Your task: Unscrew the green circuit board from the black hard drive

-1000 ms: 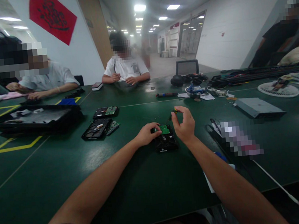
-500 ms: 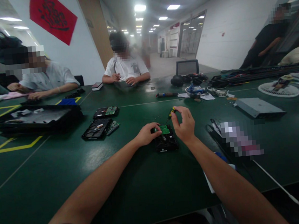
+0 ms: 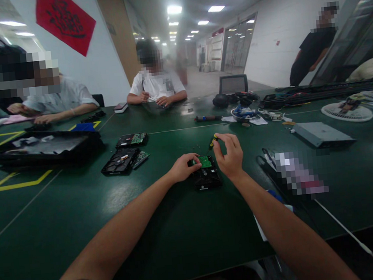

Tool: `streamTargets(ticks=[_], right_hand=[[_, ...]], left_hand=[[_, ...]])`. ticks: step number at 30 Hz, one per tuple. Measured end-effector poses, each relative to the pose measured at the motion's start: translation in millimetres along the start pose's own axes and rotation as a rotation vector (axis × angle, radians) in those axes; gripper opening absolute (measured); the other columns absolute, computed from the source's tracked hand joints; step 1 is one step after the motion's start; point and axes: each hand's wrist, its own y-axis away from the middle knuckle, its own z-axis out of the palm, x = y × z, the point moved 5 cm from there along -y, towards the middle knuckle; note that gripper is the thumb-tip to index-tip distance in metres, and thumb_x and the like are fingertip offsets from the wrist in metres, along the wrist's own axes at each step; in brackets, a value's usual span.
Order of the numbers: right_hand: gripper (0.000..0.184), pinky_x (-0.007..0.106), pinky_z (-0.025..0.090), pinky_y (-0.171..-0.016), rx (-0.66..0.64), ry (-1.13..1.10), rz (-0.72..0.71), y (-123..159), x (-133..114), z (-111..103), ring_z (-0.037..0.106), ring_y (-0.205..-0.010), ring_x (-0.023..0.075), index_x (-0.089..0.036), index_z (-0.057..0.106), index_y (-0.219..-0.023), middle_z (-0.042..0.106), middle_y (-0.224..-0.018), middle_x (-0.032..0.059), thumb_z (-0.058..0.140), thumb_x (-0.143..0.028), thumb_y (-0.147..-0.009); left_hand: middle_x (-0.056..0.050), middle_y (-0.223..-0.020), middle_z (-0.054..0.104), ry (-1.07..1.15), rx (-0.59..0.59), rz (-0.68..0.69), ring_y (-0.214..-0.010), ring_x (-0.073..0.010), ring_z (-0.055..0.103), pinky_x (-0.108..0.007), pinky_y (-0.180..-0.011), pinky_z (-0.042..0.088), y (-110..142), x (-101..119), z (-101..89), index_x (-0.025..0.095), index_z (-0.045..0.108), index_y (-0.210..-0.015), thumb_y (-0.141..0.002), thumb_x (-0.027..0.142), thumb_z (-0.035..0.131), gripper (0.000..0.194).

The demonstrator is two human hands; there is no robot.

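Observation:
A black hard drive [image 3: 207, 179] lies on the green table in front of me, its green circuit board [image 3: 205, 161] facing up. My left hand [image 3: 185, 167] grips the drive's left edge, thumb and fingers closed against it. Above the drive's far right corner, my right hand [image 3: 230, 154] pinches a small yellow-and-black screwdriver [image 3: 213, 140]. The screwdriver tilts, with its shaft pointing down at the board's far edge; whether the tip sits in a screw is too small to tell. A few tiny screws [image 3: 196, 147] lie just beyond the drive.
To the left are another hard drive [image 3: 131, 140], an opened black drive case [image 3: 118, 161] and a loose circuit board [image 3: 141, 159]. Black trays [image 3: 44, 147] stand farther left. A grey metal box [image 3: 322, 133] is at the right. Two people [image 3: 155, 81] sit across the table.
The screwdriver's handle has turned and shifted slightly in my right fingers. My left hand and the hard drive stay put. A standing person at the back right has moved leftward.

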Motion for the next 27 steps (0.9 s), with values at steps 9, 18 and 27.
streamTargets(ticks=[9,18,27], right_hand=[[0.023,0.048,0.054,-0.096,0.003,-0.011,0.030,1.5,3.4,1.0,0.065,-0.108,0.0250,-0.024,0.060,-0.119,0.069,-0.113,0.0088,0.059,-0.027,-0.096],[0.024,0.046,0.054,-0.097,0.028,-0.018,-0.005,-0.2,2.3,0.2,0.065,-0.110,0.0242,-0.023,0.059,-0.118,0.068,-0.114,0.0097,0.062,-0.023,-0.094],[0.023,0.049,0.052,-0.101,0.013,-0.025,0.005,-0.2,2.0,0.0,0.063,-0.114,0.0255,-0.024,0.059,-0.118,0.068,-0.116,0.0102,0.059,-0.023,-0.095]], left_hand=[[-0.006,-0.131,0.066,0.002,0.006,0.024,-0.119,-0.0261,0.061,-0.045,-0.107,0.043,-0.2,1.1,-0.1,0.024,0.069,-0.094,-0.088,0.037,0.068,0.014],[-0.006,-0.132,0.066,-0.003,-0.004,0.016,-0.120,-0.0261,0.061,-0.044,-0.109,0.042,0.2,0.7,0.1,0.023,0.069,-0.096,-0.089,0.037,0.068,0.016],[-0.006,-0.133,0.066,0.012,0.004,0.011,-0.123,-0.0268,0.059,-0.045,-0.110,0.041,-0.7,-3.0,1.7,0.023,0.069,-0.096,-0.089,0.036,0.068,0.015]])
